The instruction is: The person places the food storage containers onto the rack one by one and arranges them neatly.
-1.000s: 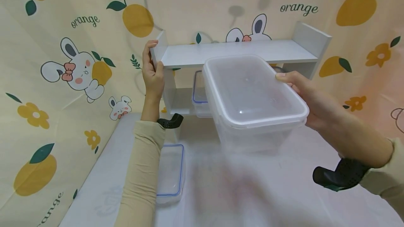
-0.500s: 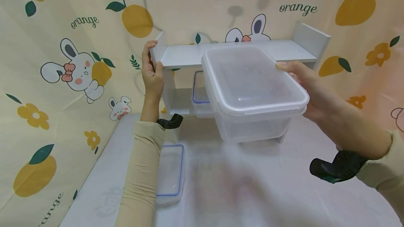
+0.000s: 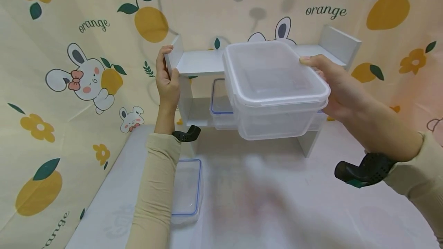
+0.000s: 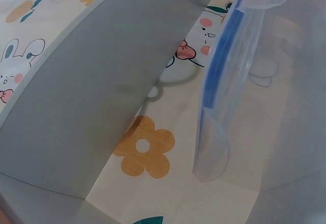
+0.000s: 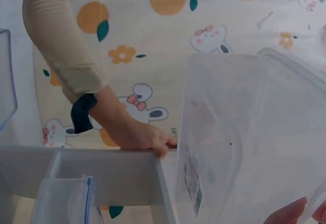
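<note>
My right hand grips the right side of a clear lidded plastic container, thumb on the lid's edge. The container hangs in the air before the white shelf, partly covering its upper board. In the right wrist view a barcode label shows on the container, with fingertips at its lower edge. My left hand holds the shelf's upper left side panel, fingers over its outer face. A blue-rimmed container stands in the lower shelf level, partly hidden behind the held one.
Another blue-rimmed container lies on the white table at the left, partly behind the left sleeve. A printed cloth hangs right behind the shelf. The shelf's right side panel rises beyond the right hand.
My right hand has raised the clear container and moved it slightly left, so it now overlaps the upper shelf board more. The left hand stays on the side panel.
</note>
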`<state>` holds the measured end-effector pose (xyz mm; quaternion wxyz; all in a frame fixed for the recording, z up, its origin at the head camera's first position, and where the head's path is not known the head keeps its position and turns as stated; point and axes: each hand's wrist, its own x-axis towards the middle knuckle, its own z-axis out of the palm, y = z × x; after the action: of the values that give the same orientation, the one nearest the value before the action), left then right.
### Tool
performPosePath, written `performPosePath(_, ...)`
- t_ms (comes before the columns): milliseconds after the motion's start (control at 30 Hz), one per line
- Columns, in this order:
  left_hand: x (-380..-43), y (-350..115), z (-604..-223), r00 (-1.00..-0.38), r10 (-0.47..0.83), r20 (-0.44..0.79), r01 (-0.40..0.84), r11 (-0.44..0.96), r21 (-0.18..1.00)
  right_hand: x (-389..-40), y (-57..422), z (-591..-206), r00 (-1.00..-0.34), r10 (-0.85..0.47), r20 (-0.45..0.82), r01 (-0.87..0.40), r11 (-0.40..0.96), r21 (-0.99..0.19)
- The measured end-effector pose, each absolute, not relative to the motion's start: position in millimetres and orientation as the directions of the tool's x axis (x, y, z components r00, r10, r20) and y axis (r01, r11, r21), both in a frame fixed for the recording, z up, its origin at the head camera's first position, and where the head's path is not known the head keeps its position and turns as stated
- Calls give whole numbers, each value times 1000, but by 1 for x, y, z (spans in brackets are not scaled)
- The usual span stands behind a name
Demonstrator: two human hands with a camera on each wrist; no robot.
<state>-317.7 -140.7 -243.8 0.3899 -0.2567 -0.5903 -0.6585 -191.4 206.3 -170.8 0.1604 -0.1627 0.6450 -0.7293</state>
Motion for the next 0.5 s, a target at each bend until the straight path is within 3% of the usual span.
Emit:
performPosePath(267, -319, -141, -245, -550, -199, 812, 829, -11, 559, -198, 207, -165, -901, -433, -8, 70, -129, -989)
performPosePath(500, -302, -136, -236, -574, -201, 794, 809, 14, 588, -204, 205, -160, -900, -436, 9, 63, -150, -987)
